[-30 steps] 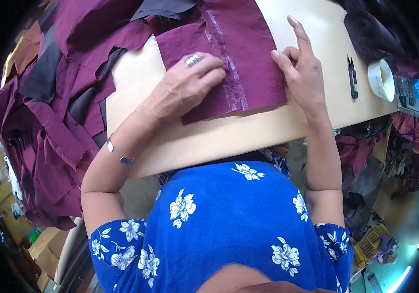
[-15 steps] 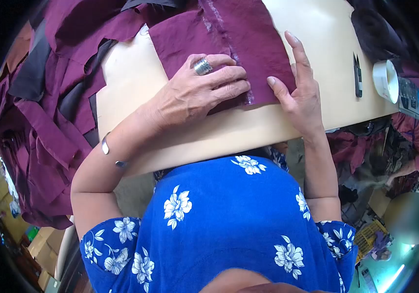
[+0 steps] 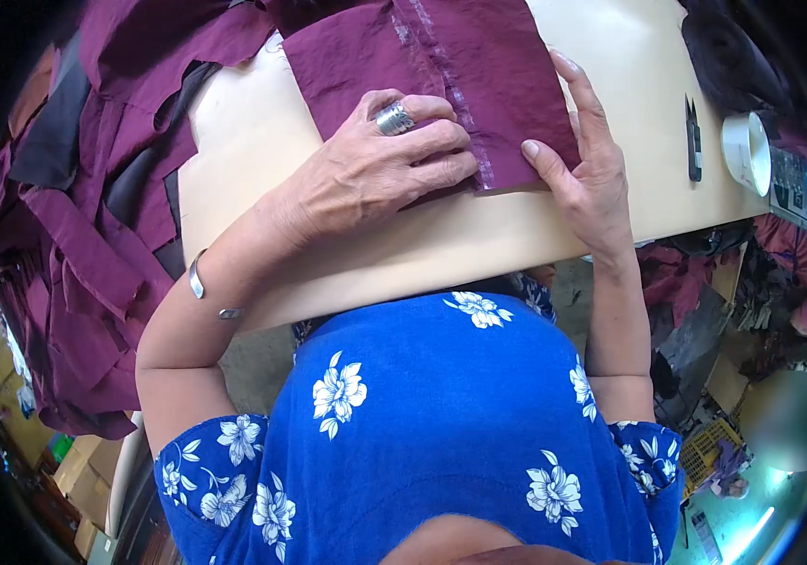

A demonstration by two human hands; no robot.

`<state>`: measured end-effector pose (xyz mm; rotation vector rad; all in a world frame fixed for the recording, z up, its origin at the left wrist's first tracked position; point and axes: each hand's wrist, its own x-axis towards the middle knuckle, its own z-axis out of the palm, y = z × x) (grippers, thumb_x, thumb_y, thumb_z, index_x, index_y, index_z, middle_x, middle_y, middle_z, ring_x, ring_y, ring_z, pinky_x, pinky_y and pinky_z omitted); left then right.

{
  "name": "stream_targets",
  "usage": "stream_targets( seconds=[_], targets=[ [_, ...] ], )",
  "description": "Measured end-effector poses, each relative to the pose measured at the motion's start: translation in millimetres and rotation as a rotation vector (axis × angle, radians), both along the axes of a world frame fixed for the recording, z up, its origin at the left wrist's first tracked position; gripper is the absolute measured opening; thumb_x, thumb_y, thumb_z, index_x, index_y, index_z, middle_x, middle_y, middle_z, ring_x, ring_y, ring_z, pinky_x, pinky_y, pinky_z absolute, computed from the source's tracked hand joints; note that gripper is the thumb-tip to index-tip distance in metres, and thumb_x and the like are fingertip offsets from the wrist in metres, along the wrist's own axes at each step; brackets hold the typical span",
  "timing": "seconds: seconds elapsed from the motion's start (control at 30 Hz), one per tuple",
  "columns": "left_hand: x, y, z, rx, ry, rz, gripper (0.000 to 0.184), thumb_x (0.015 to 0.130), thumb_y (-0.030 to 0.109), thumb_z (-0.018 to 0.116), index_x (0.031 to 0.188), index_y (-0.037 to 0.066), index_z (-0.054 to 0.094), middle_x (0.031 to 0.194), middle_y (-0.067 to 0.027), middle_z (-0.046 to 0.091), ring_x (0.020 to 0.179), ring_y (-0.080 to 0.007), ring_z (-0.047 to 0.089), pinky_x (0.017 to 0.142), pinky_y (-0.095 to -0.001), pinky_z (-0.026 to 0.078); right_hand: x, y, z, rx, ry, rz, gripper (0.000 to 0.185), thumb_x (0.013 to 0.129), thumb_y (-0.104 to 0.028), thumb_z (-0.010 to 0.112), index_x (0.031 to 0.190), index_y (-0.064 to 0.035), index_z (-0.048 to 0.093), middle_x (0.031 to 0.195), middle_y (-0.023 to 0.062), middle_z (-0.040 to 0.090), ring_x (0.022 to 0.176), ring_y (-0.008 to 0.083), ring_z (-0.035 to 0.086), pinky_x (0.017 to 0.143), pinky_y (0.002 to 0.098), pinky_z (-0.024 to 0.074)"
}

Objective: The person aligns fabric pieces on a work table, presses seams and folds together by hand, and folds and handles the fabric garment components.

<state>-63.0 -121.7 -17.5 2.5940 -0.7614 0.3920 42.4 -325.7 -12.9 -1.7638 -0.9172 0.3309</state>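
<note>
A maroon piece of cloth (image 3: 507,85) lies on the pale tabletop (image 3: 253,122), with a whitish streaked line running down its middle. My left hand (image 3: 380,160), with a wide silver ring, rests on the cloth left of that line. Its fingers are bent and held together against the fabric, and the thumb is hidden. My right hand (image 3: 591,179) is at the cloth's right edge, thumb and forefinger spread apart. The right thumb tip touches or hovers just over the cloth; the other fingers are mostly hidden.
Thread snips (image 3: 693,141) lie to the right, near a white round dish or roll (image 3: 747,155). Maroon and black cloth pieces (image 3: 93,235) heap over the table's left side. A dark fabric bundle (image 3: 737,56) sits at the back right. The table's front edge is close to my body.
The cloth's lower edge has shifted slightly up in view, and my right hand has moved a little to the right. My left hand stays bent on the fabric.
</note>
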Motion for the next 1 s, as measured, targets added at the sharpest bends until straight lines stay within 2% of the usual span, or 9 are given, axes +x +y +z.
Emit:
stream_targets(
  seconds=[0.13, 0.27, 0.57, 0.77, 0.93, 1.0],
  targets=[
    [0.6, 0.6, 0.4, 0.035, -0.005, -0.021, 0.04, 0.066, 0.011, 0.056, 0.106, 0.012, 0.059, 0.11, -0.0028, 0.054, 0.112, -0.0196, 0.048, 0.092, -0.0409, 0.038, 0.8, -0.8, 1.1, -0.054, -0.06, -0.005, 0.067, 0.08, 0.005, 0.055, 0.139, -0.0023, 0.026, 0.142, 0.0146, 0.033, 0.131, 0.0235, 0.032, 0.109, 0.0352, 0.0279],
    [0.2, 1.1, 1.4, 0.078, -0.01, -0.033, 0.038, 0.07, 0.014, 0.055, 0.107, 0.013, 0.06, 0.109, -0.0014, 0.056, 0.109, -0.0169, 0.051, 0.093, -0.0402, 0.038, -0.9, -1.7, 0.9, -0.043, 0.028, -0.012, 0.066, 0.081, 0.005, 0.054, 0.139, -0.0025, 0.026, 0.141, 0.0153, 0.034, 0.13, 0.024, 0.034, 0.108, 0.0347, 0.0297],
    [-0.4, 5.3, -3.8, 0.041, -0.012, -0.049, 0.033, 0.076, 0.019, 0.057, 0.109, 0.02, 0.061, 0.108, -0.0004, 0.059, 0.108, -0.0154, 0.055, 0.093, -0.038, 0.038, -0.5, -0.6, -1.5, -0.024, -0.005, -0.01, 0.065, 0.081, 0.005, 0.055, 0.139, -0.0034, 0.027, 0.141, 0.0155, 0.033, 0.13, 0.0247, 0.033, 0.108, 0.0352, 0.0294],
    [-5.7, 3.9, -2.6, 0.159, -0.102, -0.056, 0.035, 0.076, 0.02, 0.056, 0.111, 0.017, 0.06, 0.11, -0.0002, 0.059, 0.109, -0.0159, 0.055, 0.093, -0.0373, 0.038, -0.2, -1.7, -3.2, -0.018, -0.015, -0.009, 0.065, 0.081, 0.005, 0.055, 0.139, -0.0034, 0.028, 0.141, 0.0145, 0.033, 0.131, 0.0248, 0.033, 0.109, 0.0356, 0.0291],
    [-7.1, 0.0, -4.0, 0.102, -0.001, -0.013, 0.038, 0.077, 0.018, 0.054, 0.115, 0.013, 0.058, 0.114, -0.0036, 0.056, 0.112, -0.0184, 0.053, 0.094, -0.0377, 0.038, -3.8, 2.4, 4.4, -0.016, 0.1, -0.031, 0.064, 0.081, 0.005, 0.055, 0.139, -0.0034, 0.028, 0.142, 0.0127, 0.033, 0.13, 0.0236, 0.033, 0.108, 0.0358, 0.0291],
    [-7.6, -1.0, -3.6, 0.1, -0.003, -0.02, 0.039, 0.077, 0.018, 0.054, 0.116, 0.011, 0.058, 0.115, -0.0047, 0.056, 0.113, -0.0192, 0.052, 0.094, -0.0382, 0.038, -0.6, 1.7, -1.8, -0.007, -0.017, -0.005, 0.064, 0.081, 0.006, 0.054, 0.139, -0.0037, 0.028, 0.142, 0.0115, 0.033, 0.13, 0.0231, 0.033, 0.109, 0.0365, 0.0284]
  ],
)
